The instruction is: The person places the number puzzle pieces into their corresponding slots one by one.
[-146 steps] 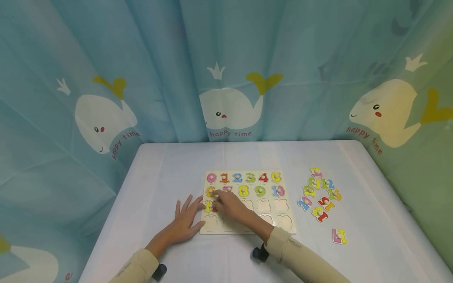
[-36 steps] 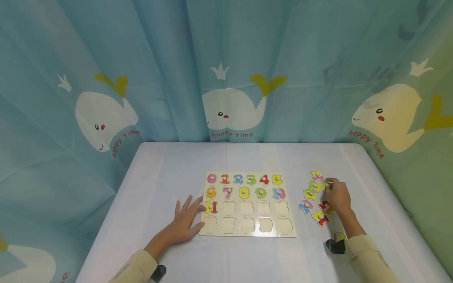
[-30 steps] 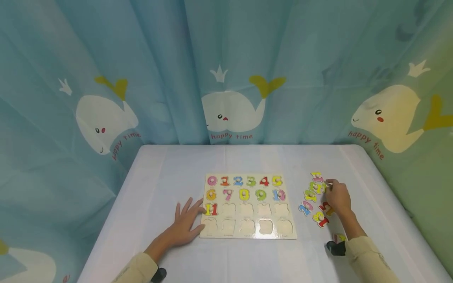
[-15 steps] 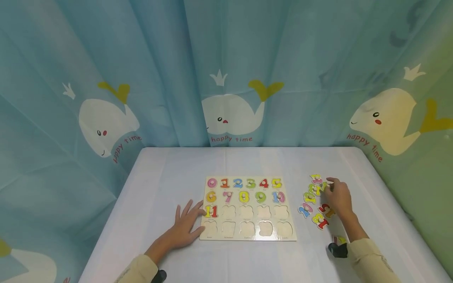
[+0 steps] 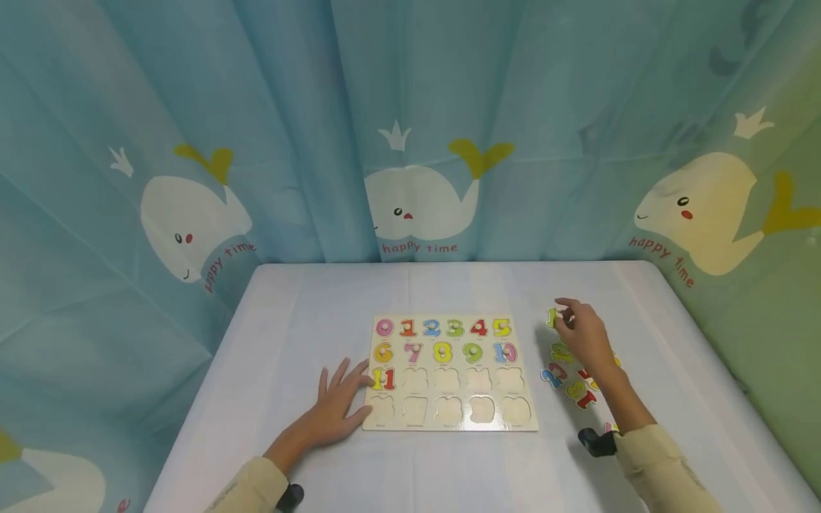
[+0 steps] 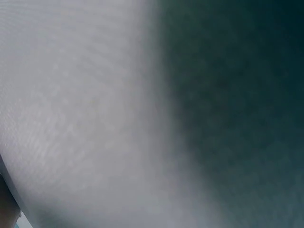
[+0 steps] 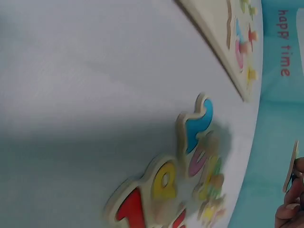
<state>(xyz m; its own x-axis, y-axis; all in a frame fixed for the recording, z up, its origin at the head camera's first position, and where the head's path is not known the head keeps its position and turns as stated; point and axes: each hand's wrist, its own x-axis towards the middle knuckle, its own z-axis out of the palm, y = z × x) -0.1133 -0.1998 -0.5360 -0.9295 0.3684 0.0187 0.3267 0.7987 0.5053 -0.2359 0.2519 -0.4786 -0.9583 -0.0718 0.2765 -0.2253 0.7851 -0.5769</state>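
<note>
My right hand [image 5: 585, 335] pinches a number puzzle piece [image 5: 551, 318] bearing a green 1; the fingers cover the rest of it. In the right wrist view that puzzle piece [image 7: 290, 166] is seen edge-on, raised above the table. Below the hand lie loose number pieces, among them a blue-and-pink 20 [image 5: 554, 375] and a yellow-and-red 18 [image 5: 581, 394]. My left hand [image 5: 335, 407] rests with spread fingers at the left edge of the wooden puzzle board [image 5: 431, 395]. Knobbed numbers 0 to 11 sit in the board; its other recesses are bare.
A white cloth covers the table [image 5: 308, 306]. Behind it hangs a blue curtain [image 5: 295, 142] with whale prints. One more piece [image 5: 611, 427] is partly hidden by the black wrist camera [image 5: 598, 442]. The left wrist view is mostly blurred cloth.
My right hand has gone from the board to the loose pieces, picked up the piece with the green 1, and moved it leftward and back. The 11 is uncovered. My left hand stays put.
</note>
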